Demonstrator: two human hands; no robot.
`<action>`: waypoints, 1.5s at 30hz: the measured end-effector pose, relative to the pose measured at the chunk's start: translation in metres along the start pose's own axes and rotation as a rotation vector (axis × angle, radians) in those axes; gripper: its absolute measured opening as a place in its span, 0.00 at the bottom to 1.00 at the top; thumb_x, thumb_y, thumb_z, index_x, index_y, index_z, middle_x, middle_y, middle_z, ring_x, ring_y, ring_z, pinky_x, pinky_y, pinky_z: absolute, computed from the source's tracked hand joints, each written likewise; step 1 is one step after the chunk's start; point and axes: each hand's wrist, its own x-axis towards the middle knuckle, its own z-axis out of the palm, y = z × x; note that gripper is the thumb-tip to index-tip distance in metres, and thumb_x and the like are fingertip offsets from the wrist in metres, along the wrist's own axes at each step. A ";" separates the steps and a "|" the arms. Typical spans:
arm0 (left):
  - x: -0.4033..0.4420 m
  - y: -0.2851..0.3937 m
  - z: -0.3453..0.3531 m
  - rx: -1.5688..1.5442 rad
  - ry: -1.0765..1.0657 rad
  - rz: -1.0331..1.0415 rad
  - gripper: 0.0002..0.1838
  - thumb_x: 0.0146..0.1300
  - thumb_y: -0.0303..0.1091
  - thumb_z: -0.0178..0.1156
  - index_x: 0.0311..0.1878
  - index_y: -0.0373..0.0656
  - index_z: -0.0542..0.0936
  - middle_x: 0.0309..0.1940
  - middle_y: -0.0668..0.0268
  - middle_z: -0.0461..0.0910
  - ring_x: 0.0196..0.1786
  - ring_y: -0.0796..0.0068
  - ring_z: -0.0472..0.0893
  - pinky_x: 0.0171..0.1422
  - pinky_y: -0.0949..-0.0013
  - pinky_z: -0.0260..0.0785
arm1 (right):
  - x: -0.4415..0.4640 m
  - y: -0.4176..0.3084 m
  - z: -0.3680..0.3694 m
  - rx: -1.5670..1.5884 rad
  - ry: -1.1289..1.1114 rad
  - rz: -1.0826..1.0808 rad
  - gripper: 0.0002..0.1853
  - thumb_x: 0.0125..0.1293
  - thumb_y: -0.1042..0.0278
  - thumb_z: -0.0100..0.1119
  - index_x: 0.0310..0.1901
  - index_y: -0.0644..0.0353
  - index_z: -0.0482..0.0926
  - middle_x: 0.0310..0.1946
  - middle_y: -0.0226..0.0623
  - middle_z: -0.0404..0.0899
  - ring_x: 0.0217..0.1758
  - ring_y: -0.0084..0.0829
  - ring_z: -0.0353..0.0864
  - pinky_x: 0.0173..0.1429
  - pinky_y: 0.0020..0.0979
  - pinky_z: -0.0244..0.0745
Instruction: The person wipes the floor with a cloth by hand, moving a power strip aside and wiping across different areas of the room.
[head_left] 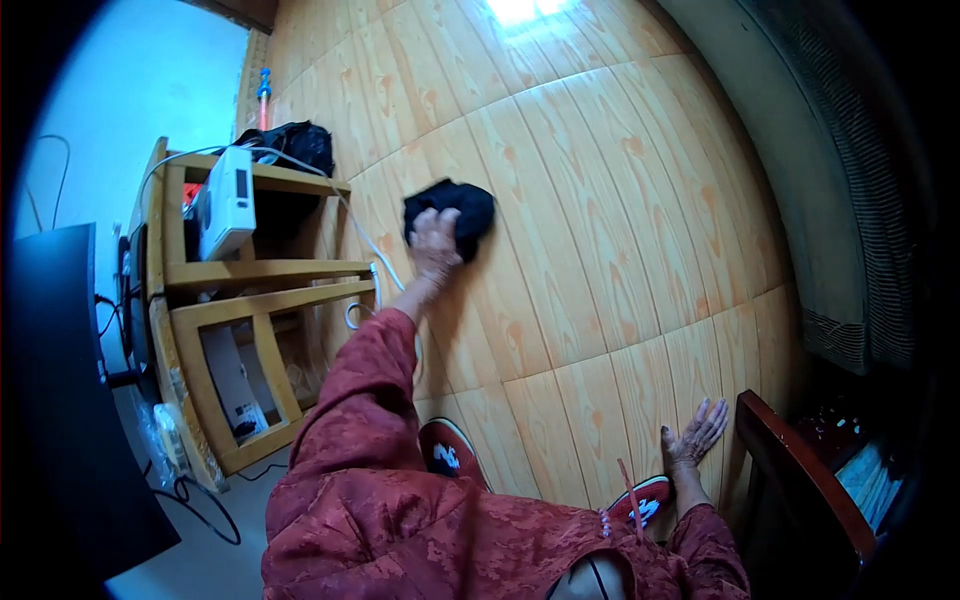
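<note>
A dark, bunched cloth (470, 212) lies on the wood-patterned floor (560, 240), ahead and left of centre. My left hand (436, 244) presses on its near left part, with the fingers spread over the dark fabric. At the lower right, my right hand (696, 436) is held low over or on the floor, fingers apart and nothing in them. It is beside my right red shoe (645, 500); whether the palm bears on the floor cannot be told.
Wooden stools (270, 270) stand at the left with a white device (230, 205) and a white cable. Behind them is a black bag (305, 145). A dark screen (70, 400) fills the far left. A red-brown wooden edge (800, 470) rises at the right.
</note>
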 end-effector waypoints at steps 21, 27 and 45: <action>-0.058 0.161 -0.057 -0.638 0.049 0.626 0.20 0.55 0.27 0.59 0.53 0.47 0.77 0.48 0.58 0.76 0.52 0.52 0.75 0.55 0.53 0.69 | 0.001 0.000 0.000 0.041 0.054 -0.001 0.51 0.58 0.30 0.51 0.72 0.62 0.51 0.73 0.60 0.47 0.76 0.59 0.45 0.76 0.60 0.41; -0.136 0.178 -0.081 -0.522 -0.372 1.060 0.24 0.56 0.39 0.57 0.59 0.58 0.75 0.59 0.58 0.69 0.62 0.58 0.69 0.50 0.58 0.61 | 0.003 -0.001 0.003 0.006 0.106 -0.009 0.50 0.64 0.24 0.34 0.73 0.62 0.51 0.73 0.57 0.48 0.77 0.55 0.44 0.76 0.57 0.40; 0.050 0.064 -0.080 -0.381 -0.002 -0.154 0.28 0.47 0.23 0.53 0.58 0.45 0.71 0.49 0.53 0.74 0.55 0.47 0.72 0.62 0.55 0.66 | 0.001 -0.002 -0.003 0.085 0.052 0.008 0.51 0.57 0.33 0.56 0.73 0.60 0.50 0.73 0.57 0.46 0.77 0.57 0.44 0.76 0.59 0.40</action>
